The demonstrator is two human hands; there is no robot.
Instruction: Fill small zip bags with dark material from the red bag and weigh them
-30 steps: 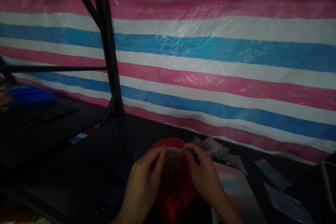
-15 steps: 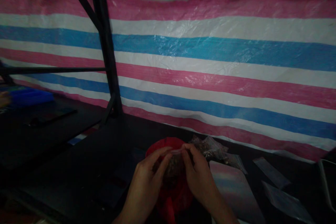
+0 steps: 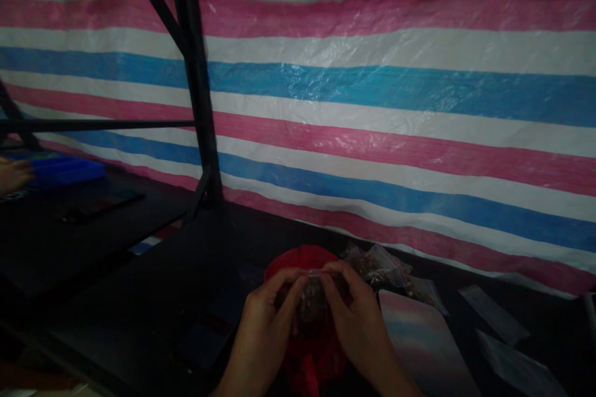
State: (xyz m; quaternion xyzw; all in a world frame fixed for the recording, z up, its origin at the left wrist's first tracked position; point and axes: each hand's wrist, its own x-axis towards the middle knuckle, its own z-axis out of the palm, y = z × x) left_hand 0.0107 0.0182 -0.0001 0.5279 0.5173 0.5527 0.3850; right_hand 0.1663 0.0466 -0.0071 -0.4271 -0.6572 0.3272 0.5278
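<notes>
Between my two hands hangs a small clear zip bag (image 3: pixel 311 304) with small brownish pieces inside, too dark to name. My left hand (image 3: pixel 267 316) pinches the bag's top edge from the left, thumb against fingers. My right hand (image 3: pixel 354 310) pinches the same edge from the right, close to the left fingertips. Directly below is a red container (image 3: pixel 302 255), its rim showing behind my hands and a red part (image 3: pixel 310 375) sticking out toward me. What lies inside it is mostly hidden by the bag and my hands.
Filled zip bags (image 3: pixel 379 263) lie behind my right hand. A pale flat panel (image 3: pixel 423 335) is to the right, with flat clear bags (image 3: pixel 493 313) beyond it. At far left, another person's hand (image 3: pixel 13 175) is near a blue tray (image 3: pixel 69 170). A black post (image 3: pixel 198 87) stands before striped sheeting.
The view has shifted slightly, so most things sit farther right. My fingertips have come closer together along the bag's top edge. The other person's hand shows more at the left.
</notes>
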